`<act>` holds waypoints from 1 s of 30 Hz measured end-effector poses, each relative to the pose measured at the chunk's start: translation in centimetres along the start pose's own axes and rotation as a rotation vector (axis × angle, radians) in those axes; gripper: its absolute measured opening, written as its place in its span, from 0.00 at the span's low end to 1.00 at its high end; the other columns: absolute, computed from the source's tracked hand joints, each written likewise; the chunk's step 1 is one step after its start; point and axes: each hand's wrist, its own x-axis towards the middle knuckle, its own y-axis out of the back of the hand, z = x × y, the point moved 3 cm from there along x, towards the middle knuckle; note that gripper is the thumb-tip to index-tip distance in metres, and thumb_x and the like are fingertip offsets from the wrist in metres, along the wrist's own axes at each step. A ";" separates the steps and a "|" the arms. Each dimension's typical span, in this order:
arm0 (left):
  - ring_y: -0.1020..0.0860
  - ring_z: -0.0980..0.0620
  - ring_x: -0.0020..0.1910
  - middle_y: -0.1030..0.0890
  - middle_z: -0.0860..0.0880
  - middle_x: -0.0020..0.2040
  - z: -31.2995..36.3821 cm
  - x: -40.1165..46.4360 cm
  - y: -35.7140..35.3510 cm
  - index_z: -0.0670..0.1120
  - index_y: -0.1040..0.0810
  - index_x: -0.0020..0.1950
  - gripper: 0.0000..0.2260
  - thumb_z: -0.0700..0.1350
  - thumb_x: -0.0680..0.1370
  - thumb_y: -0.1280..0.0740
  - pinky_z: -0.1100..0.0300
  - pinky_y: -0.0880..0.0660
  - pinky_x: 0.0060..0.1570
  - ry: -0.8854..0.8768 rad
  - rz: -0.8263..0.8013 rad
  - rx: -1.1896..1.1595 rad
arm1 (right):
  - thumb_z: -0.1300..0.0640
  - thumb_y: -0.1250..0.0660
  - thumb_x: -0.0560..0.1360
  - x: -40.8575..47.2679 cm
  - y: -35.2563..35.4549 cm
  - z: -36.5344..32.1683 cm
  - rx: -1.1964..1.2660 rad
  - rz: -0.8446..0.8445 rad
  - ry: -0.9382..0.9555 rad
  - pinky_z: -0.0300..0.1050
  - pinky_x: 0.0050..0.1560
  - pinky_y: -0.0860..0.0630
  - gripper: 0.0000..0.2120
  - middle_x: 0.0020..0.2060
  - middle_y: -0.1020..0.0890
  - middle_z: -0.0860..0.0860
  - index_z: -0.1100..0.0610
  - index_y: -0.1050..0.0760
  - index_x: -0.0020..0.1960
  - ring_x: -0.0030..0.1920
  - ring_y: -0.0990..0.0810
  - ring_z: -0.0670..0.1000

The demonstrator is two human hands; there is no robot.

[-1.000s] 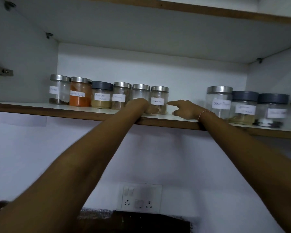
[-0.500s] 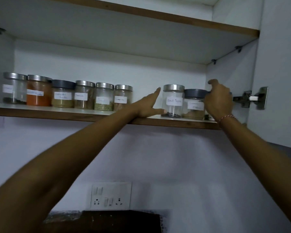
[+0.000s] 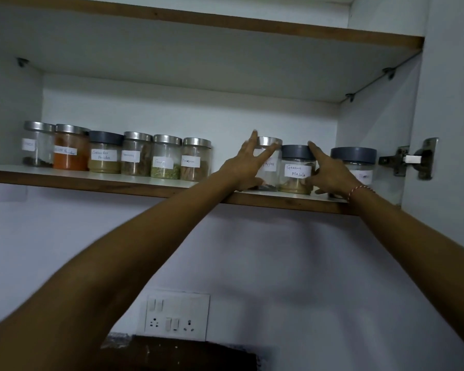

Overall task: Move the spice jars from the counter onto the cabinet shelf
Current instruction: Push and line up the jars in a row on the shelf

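Both hands are now closing in: left hand [image 3: 248, 167] touching pepper jar [image 3: 269, 163], right hand [image 3: 330, 172] apparently flanking masala jar [image 3: 296, 170], fingers extended. Glass is slippery, breakable; grip bodies.

six jars [image 3: 118, 153] left on shelf [image 3: 91, 179]; three jars [image 3: 296, 170] right

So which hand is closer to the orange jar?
Left. The left hand is on the pepper jar, several jars right of the orange jar. The right hand is further right, by the garam masala jar.
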 end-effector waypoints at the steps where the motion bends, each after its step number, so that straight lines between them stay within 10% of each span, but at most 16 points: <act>1: 0.43 0.37 0.74 0.67 0.39 0.75 -0.5 -0.1 -0.1 0.55 0.58 0.76 0.41 0.46 0.75 0.31 0.50 0.32 0.65 0.047 -0.056 0.002 | 0.66 0.31 0.71 0.4 -0.3 -0.1 0.019 -0.022 0.012 0.59 0.59 0.25 0.44 0.63 0.27 0.63 0.49 0.53 0.76 0.58 0.24 0.63; 9: 0.54 0.35 0.75 0.63 0.37 0.76 -2.9 0.5 -1.7 0.50 0.59 0.77 0.32 0.58 0.80 0.46 0.49 0.54 0.74 0.271 -0.454 0.025 | 0.66 0.36 0.75 4.0 -3.2 -0.9 0.090 -0.191 0.007 0.54 0.53 0.23 0.40 0.68 0.33 0.61 0.45 0.55 0.76 0.61 0.27 0.62; 15: 0.50 0.40 0.76 0.57 0.45 0.78 -4.7 0.8 -2.4 0.55 0.65 0.75 0.35 0.67 0.76 0.52 0.45 0.43 0.70 0.356 -0.740 -0.051 | 0.66 0.37 0.74 6.7 -4.7 -1.3 0.080 -0.307 -0.002 0.52 0.50 0.23 0.42 0.70 0.36 0.57 0.43 0.58 0.75 0.62 0.28 0.60; 30: 0.45 0.43 0.75 0.49 0.45 0.78 -7.0 0.8 -2.1 0.49 0.56 0.77 0.39 0.70 0.74 0.51 0.49 0.42 0.69 0.537 -0.732 0.027 | 0.69 0.37 0.74 10.1 -6.6 -3.1 0.184 -0.366 -0.007 0.51 0.50 0.25 0.33 0.57 0.30 0.57 0.49 0.48 0.71 0.53 0.25 0.57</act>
